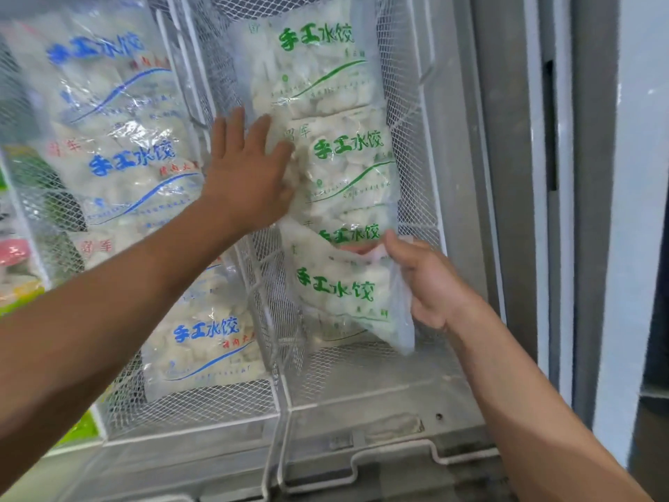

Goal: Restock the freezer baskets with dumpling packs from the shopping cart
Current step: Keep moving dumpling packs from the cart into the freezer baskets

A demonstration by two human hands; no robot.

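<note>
L hand [246, 175] flat, fingers straight, pressing green-print packs [347, 164]; R hand [430, 284] fingers gripping front pack [336, 295]. Risk: stack topples fwd if L lets go.

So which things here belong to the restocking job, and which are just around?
In the job:
- green-print dumpling pack, gripped by the right hand
- stacked green-print packs, pressed by the left hand
- right wire basket

Just around:
- blue-print packs in the left basket
- freezer door frame
</note>
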